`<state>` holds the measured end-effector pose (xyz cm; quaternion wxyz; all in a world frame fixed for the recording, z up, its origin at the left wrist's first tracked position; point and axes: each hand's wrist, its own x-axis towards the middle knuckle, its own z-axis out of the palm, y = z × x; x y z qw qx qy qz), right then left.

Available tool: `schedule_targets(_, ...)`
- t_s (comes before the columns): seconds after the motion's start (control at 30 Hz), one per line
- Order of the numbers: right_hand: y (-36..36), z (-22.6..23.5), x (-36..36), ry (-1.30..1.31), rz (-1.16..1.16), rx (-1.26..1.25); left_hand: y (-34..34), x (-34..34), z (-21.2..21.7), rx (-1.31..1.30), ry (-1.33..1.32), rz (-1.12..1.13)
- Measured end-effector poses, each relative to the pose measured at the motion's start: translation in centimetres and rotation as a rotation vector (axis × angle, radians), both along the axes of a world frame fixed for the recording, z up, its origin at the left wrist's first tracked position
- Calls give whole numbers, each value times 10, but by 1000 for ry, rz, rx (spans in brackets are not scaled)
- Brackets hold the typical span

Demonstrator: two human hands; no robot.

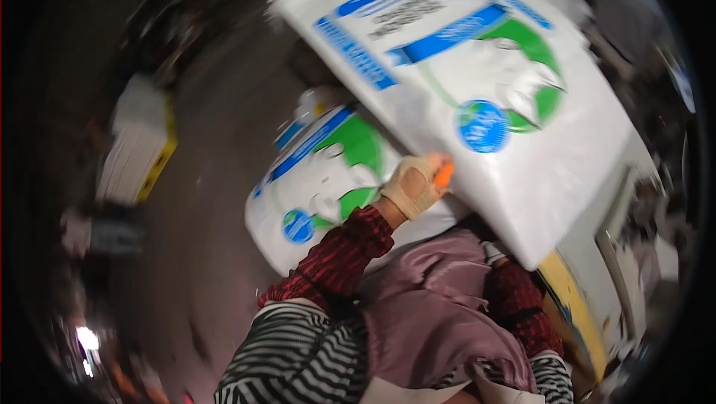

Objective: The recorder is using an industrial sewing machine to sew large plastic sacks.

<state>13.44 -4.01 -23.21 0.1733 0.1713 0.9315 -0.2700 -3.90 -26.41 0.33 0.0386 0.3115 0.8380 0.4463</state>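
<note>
A big white sack [485, 98] with blue and green print is lifted and tilted in front of me, filling the upper right. My left hand [415, 184], in a tan glove with an orange fingertip, grips its lower left edge. My right hand is hidden under the sack; only the dark red sleeve [514, 299] shows, reaching up beneath its bottom corner. A second white sack [328, 180] of the same kind lies on the floor just below and left of the lifted one.
Grey concrete floor [216, 202] spreads to the left. A stack of white sacks on a yellow base [138, 154] stands at the far left. A yellow-edged surface [574, 307] runs along the right. The picture is blurred with motion.
</note>
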Motion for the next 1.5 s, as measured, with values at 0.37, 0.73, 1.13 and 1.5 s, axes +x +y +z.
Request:
schedule_targets(0.37,-1,170,87,-400,219,-134,261,74,-22,-325,454,-120)
schedule_targets(0.73,115,208,59,956,-401,-593,254,38,-45,33,33,-96)
schedule_targets(1.13,132,129,-13,964,-577,25,255,-6,-50,109,284,25)
schedule_targets(1.5,93,189,47,1181,-1044,-1022,154,55,127,-72,370,-261)
